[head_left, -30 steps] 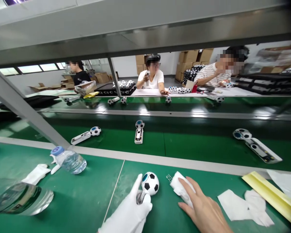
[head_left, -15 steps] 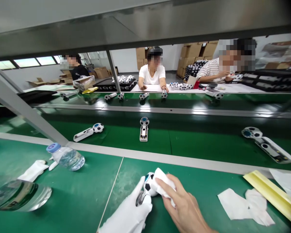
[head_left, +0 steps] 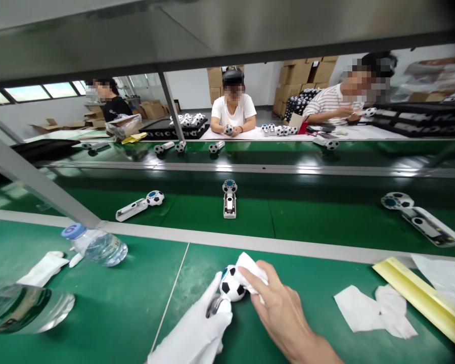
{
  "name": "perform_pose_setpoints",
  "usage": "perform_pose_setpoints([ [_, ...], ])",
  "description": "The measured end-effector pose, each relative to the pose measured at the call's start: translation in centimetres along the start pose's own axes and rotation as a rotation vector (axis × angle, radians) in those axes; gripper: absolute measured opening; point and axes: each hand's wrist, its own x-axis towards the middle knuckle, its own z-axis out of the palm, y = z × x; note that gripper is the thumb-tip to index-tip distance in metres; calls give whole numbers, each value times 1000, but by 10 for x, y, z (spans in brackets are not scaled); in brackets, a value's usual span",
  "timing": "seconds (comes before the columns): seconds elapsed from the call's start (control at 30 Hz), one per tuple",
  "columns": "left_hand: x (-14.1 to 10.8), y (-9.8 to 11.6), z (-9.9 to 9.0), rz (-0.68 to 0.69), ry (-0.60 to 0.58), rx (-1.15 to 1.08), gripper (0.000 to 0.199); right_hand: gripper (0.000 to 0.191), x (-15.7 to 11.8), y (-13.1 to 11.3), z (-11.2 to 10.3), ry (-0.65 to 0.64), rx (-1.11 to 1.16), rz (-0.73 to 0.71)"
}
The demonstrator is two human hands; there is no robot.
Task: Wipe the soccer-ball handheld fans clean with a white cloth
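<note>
The pressed-together fingers (head_left: 263, 283) of a bare right hand (head_left: 284, 316) pinch a white cloth (head_left: 252, 269) against a black-and-white soccer-ball-shaped device (head_left: 232, 284), its silver neck gripped by a white-gloved left hand (head_left: 195, 328) above a green workbench (head_left: 98, 313). A clear plastic water bottle (head_left: 96, 247) lies to the left, crumpled white wipes (head_left: 358, 308) to the right.

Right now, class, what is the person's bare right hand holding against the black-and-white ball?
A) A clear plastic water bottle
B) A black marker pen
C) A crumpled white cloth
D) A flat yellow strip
C. The bare right hand presses a crumpled white cloth onto the black-and-white football-patterned ball, which the white-gloved left hand holds.
</note>
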Motion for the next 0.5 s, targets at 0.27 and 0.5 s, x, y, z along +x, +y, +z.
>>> perform_pose_setpoints([
  [0.27, 5, -6, -1, 15, 9, -49, 78, 57, -2, 2, 0, 33, 54, -4],
  [0.5, 2, 7, -1, -32, -6, 76, 77, 51, 8, 11, -10, 31, 100, 83],
])
